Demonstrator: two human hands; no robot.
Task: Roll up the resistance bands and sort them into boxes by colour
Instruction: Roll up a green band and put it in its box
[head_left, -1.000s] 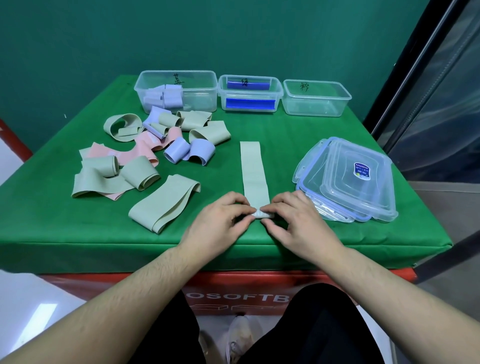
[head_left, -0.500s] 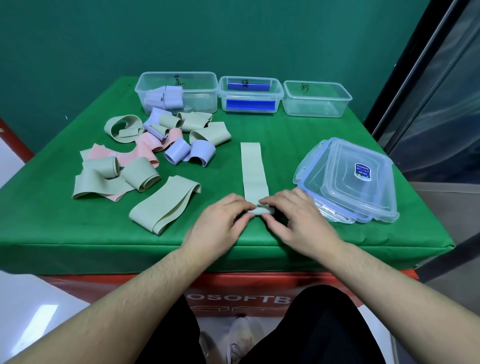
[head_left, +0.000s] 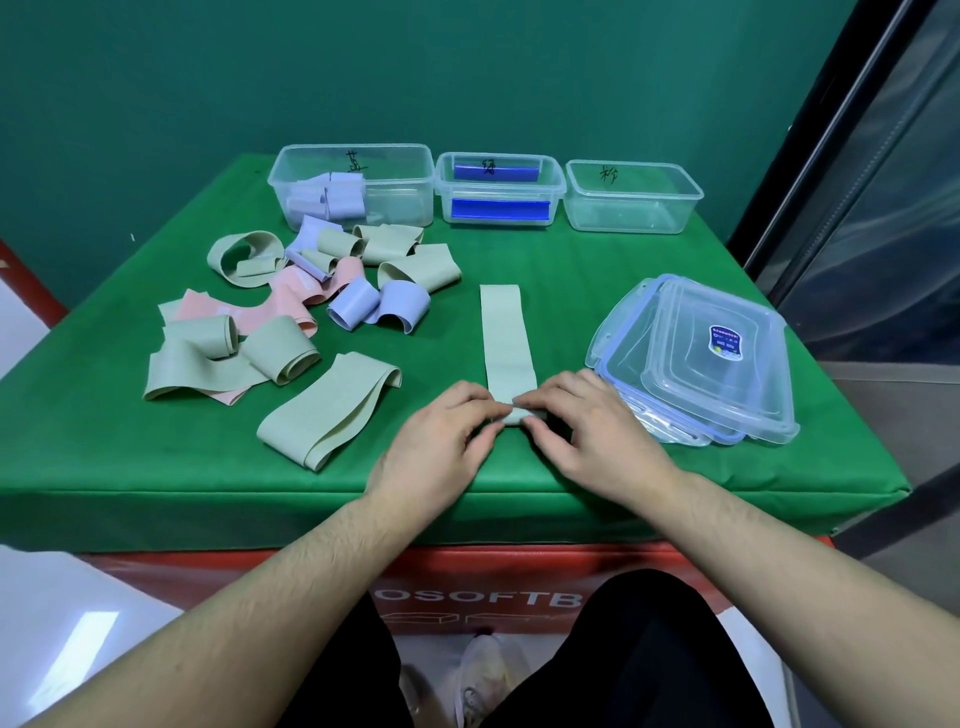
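A pale green band (head_left: 505, 338) lies flat on the green table, running away from me, with its near end rolled into a small coil. My left hand (head_left: 441, 441) and my right hand (head_left: 587, 431) both pinch that coil from either side. Loose green, pink and lilac bands (head_left: 291, 317) lie in a heap at the left. At the back stand three clear boxes: the left box (head_left: 405, 171) holds lilac rolls, the middle box (head_left: 550, 176) has blue strips at its walls, and the right box (head_left: 680, 197) shows nothing inside.
A stack of clear lids (head_left: 711, 364) lies at the right, close to my right hand. A flat doubled green band (head_left: 327, 410) lies just left of my left hand. The table's front edge (head_left: 208, 488) runs below my wrists.
The coil has rolled a little farther along the band, away from me, and both hands have moved forward with it. The flat part of the band is shorter.
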